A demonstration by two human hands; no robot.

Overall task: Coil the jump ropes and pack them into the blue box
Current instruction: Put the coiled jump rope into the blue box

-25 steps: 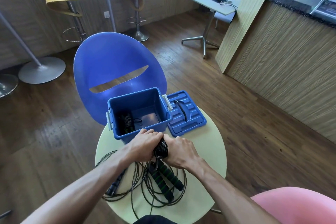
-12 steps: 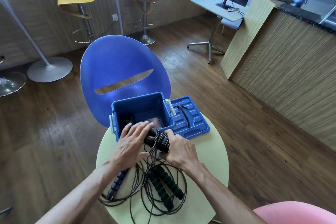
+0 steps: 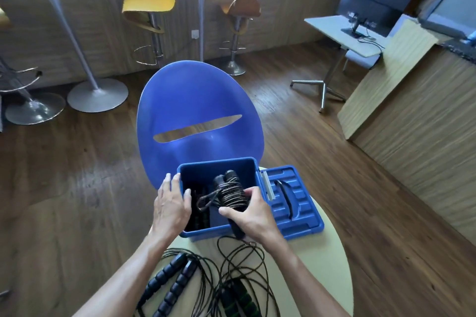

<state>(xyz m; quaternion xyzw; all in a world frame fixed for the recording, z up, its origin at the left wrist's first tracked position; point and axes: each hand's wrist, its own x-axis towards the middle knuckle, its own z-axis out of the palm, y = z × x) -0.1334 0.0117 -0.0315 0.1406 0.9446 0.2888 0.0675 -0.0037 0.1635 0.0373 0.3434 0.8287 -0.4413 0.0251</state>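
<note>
Wooden flooring runs around a small round table (image 3: 322, 260), pale yellow, where the blue box (image 3: 219, 233) stands open at the far side. Over its mouth the right hand (image 3: 253, 216) pinches a coiled jump rope (image 3: 229, 195) between thumb and curled fingers, the handles pointing up and away, the bundle partly below the rim. The left hand (image 3: 170, 204) lies on the box's left wall, fingers straight and close together, thumb dipping inside. Another dark coil sits in the box's left part.

Half a second ago the bundle was at the near rim with both hands on it; now it is over the opening and the left hand has gone to the wall.

Just right of the box, touching it, lies the blue lid (image 3: 291, 201). Near the table's front edge, loose ropes (image 3: 231, 278) spread in tangled loops with black handles (image 3: 167, 283) and green-striped handles (image 3: 242, 301). A blue chair (image 3: 198, 100) stands close behind the box.
</note>
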